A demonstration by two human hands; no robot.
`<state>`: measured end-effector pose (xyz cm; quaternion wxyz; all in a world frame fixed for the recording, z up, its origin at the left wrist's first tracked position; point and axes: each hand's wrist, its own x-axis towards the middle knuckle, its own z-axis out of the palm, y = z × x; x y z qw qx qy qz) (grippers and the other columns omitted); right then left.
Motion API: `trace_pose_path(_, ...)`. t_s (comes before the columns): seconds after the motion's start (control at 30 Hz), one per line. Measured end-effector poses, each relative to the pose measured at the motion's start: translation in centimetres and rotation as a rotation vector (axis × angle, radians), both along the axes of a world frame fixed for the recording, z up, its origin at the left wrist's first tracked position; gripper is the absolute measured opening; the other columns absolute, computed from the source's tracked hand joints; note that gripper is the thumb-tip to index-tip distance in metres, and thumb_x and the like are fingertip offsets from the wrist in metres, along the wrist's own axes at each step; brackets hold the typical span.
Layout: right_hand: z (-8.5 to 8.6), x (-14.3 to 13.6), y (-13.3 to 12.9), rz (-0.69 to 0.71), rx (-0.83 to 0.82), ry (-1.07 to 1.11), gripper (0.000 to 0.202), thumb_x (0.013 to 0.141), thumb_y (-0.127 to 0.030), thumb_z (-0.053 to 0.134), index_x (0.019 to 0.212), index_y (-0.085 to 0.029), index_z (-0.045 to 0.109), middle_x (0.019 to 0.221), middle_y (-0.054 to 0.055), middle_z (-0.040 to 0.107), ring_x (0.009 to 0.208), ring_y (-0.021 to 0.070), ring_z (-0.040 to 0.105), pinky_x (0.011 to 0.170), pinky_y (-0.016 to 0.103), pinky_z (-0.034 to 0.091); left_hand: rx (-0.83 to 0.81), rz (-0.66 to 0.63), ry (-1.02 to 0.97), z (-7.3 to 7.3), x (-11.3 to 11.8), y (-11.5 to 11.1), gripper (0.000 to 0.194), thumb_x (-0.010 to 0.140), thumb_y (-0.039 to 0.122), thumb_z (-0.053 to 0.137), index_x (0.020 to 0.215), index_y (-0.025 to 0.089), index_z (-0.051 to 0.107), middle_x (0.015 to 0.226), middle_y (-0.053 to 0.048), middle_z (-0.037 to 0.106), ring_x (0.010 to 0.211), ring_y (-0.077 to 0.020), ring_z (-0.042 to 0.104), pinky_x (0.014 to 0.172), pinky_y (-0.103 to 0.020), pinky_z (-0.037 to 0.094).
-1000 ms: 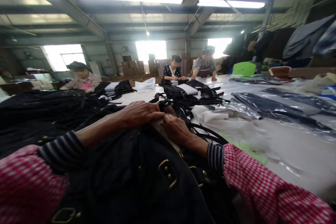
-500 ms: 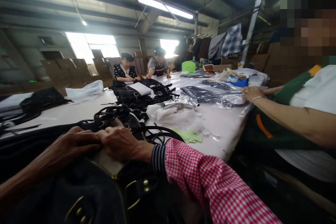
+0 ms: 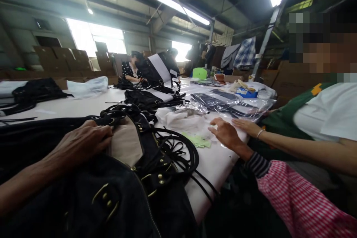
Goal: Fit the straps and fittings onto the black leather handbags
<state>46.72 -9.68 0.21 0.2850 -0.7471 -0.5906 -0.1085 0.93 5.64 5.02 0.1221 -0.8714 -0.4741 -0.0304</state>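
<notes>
My left hand [image 3: 87, 139] is closed on the rim of a large black bag [image 3: 83, 197] in front of me. The bag has gold-coloured fittings and an unzipped opening that shows its beige lining [image 3: 125, 143]. Black cord-like straps [image 3: 192, 156] loop from its right side onto the table. Away from the bag, my right hand [image 3: 227, 135] reaches over the table's right side, fingers apart with nothing in them. It is close to crumpled white wrapping [image 3: 181, 119] and a pale green piece of paper or cloth [image 3: 198, 140].
A co-worker's hand [image 3: 248, 127] lies just beyond my right hand. Clear-wrapped dark bags [image 3: 223, 100] and a blue box [image 3: 247, 92] are farther right. More black bags [image 3: 145, 98] lie mid-table; another bag [image 3: 156, 67] is raised before people at the back.
My right hand has left the bag's opening and moved right over the table. The co-worker's hand has come nearer. At the back, a black bag has been lifted upright.
</notes>
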Motion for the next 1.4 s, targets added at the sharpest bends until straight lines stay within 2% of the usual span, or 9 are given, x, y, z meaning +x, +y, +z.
trace_pose_path(0.17,-1.3,2.8,-0.4,-0.124,-0.198,0.086,0.012,0.082,-0.023,0.063,0.083,-0.017,0.073,0.078,0.006,0.074,0.075,0.0191,0.067,0.068,0.026,0.045,0.030,-0.047,-0.052,0.3,-0.2,-0.9,0.023,0.094,0.034,0.041,0.089,0.023,0.060,0.074,-0.001,0.057,0.090,-0.0220,0.055,0.069,-0.025,0.033)
trace_pose_path(0.33,-0.2,1.6,-1.9,-0.095,-0.221,0.176,0.017,0.076,-0.023,0.058,0.062,-0.017,0.066,0.058,0.003,0.068,0.050,0.0134,0.060,0.052,0.023,0.041,0.001,-0.045,-0.135,1.3,0.0,-1.8,0.018,0.092,0.030,0.045,0.091,0.021,0.061,0.074,-0.002,0.054,0.084,-0.0226,0.055,0.069,-0.027,0.032)
trace_pose_path(0.6,1.2,-3.7,-9.4,0.081,-0.008,0.817,0.030,0.077,-0.053,0.071,0.068,-0.024,0.068,0.060,0.004,0.059,0.040,0.0118,0.039,0.037,0.027,0.024,0.025,-0.119,-0.229,1.4,-0.4,-2.4,0.021,0.095,0.028,0.046,0.095,0.020,0.065,0.078,-0.004,0.058,0.085,-0.0223,0.054,0.071,-0.030,0.035)
trace_pose_path(0.7,3.2,-8.9,-7.3,0.261,0.021,0.776,0.030,0.074,-0.052,0.074,0.068,-0.024,0.069,0.060,0.004,0.060,0.042,0.0118,0.041,0.038,0.027,0.028,0.055,-0.181,-0.256,0.9,-0.3,-2.4,0.015,0.094,0.022,0.048,0.089,0.020,0.062,0.080,-0.003,0.059,0.087,-0.0206,0.052,0.071,-0.029,0.038)
trace_pose_path(0.83,5.1,-16.2,0.5,0.512,-0.039,0.736,0.027,0.075,-0.045,0.072,0.072,-0.019,0.067,0.062,0.003,0.063,0.045,0.0105,0.047,0.041,0.023,0.035,0.141,-0.256,-0.233,0.2,0.0,-2.5,0.013,0.092,0.018,0.052,0.084,0.020,0.061,0.107,-0.004,0.063,0.102,-0.0214,0.051,0.073,-0.029,0.044)
trace_pose_path(0.97,5.1,-20.8,7.1,0.668,-0.166,0.755,0.026,0.073,-0.042,0.068,0.069,-0.017,0.062,0.059,0.000,0.063,0.041,0.0084,0.046,0.041,0.022,0.034,0.383,-0.359,-0.146,-0.1,0.0,-2.8,0.010,0.088,0.014,0.060,0.091,0.021,0.067,0.156,-0.005,0.036,0.140,-0.0322,0.029,0.094,-0.046,0.045)
trace_pose_path(1.1,4.7,-21.7,8.3,0.809,-0.279,0.669,0.023,0.077,-0.038,0.065,0.073,-0.016,0.064,0.062,0.000,0.064,0.047,0.0093,0.051,0.046,0.022,0.037,0.395,-0.387,-0.132,-0.2,0.0,-2.8,0.009,0.089,0.015,0.060,0.088,0.020,0.068,0.164,-0.004,0.025,0.146,-0.0338,0.020,0.098,-0.051,0.039)
trace_pose_path(1.23,4.4,-20.0,7.1,0.777,-0.311,0.609,0.024,0.080,-0.040,0.065,0.072,-0.017,0.066,0.063,-0.001,0.062,0.053,0.0115,0.053,0.051,0.023,0.041,0.296,-0.376,-0.146,-0.4,0.0,-2.3,0.012,0.094,0.018,0.055,0.089,0.019,0.065,0.119,-0.009,0.066,0.113,-0.0261,0.052,0.087,-0.044,0.038)
trace_pose_path(1.4,4.5,-17.2,7.1,0.706,-0.278,0.456,0.025,0.082,-0.041,0.062,0.072,-0.018,0.068,0.067,0.001,0.064,0.065,0.0166,0.058,0.064,0.029,0.046,0.289,-0.374,-0.161,-0.4,0.1,-2.2,0.014,0.094,0.016,0.055,0.082,0.018,0.061,0.088,-0.006,0.068,0.097,-0.0242,0.054,0.080,-0.042,0.034)
